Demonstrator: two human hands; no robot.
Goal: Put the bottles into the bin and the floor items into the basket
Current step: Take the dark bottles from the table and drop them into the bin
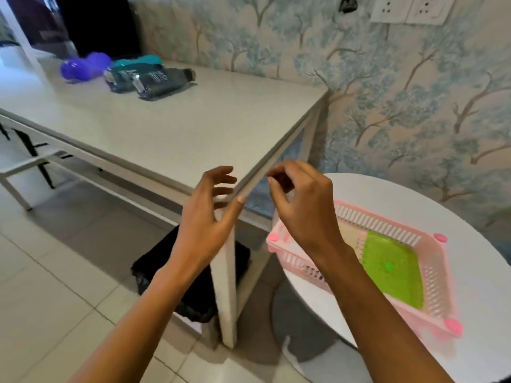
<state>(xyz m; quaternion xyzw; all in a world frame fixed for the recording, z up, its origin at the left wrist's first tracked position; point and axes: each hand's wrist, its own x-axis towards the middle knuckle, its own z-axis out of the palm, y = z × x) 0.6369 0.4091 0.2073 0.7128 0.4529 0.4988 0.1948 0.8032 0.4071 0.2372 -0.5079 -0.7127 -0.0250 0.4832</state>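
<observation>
Several bottles lie on their sides at the far left of the long white table: a purple one, a teal one and two dark ones. A bin lined with a black bag stands on the floor under the table's near corner. A pink slatted basket with a green flat item in it sits on a round white table. My left hand and my right hand hover at the table's corner, fingers loosely curled, holding nothing.
A wallpapered wall with a socket plate runs behind the tables. A dark screen stands at the long table's far end. A white frame and black legs sit on the tiled floor at left.
</observation>
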